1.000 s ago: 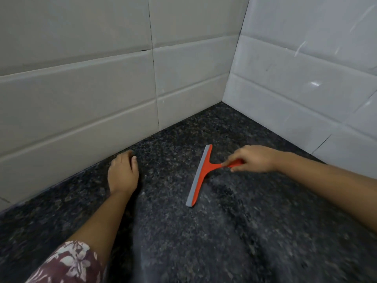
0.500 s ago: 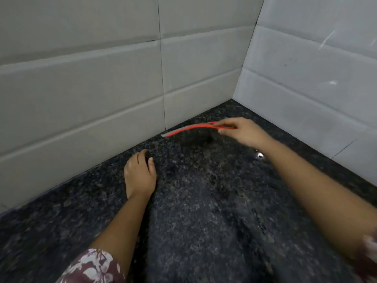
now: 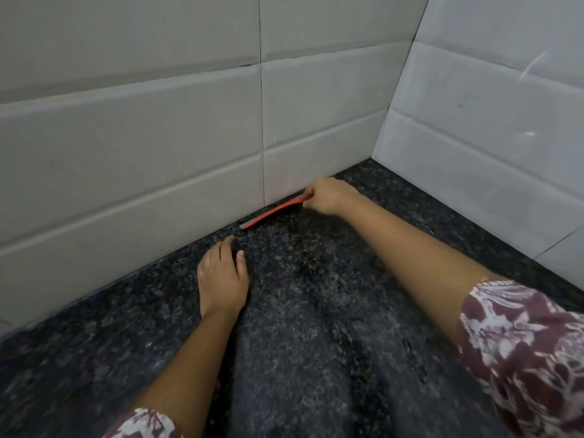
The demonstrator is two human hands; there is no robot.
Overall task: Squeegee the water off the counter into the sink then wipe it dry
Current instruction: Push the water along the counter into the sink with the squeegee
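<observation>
Your red squeegee (image 3: 271, 214) sits by the tile wall (image 3: 158, 147).
Your right hand (image 3: 328, 197) grips its handle. The long blade lies along the wall's foot, far across the speckled black stone tabletop (image 3: 316, 358). Your left hand (image 3: 221, 279) lies flat on the stone, fingers straight, closer to you, near the blade's left tip. No sink shows.
</observation>
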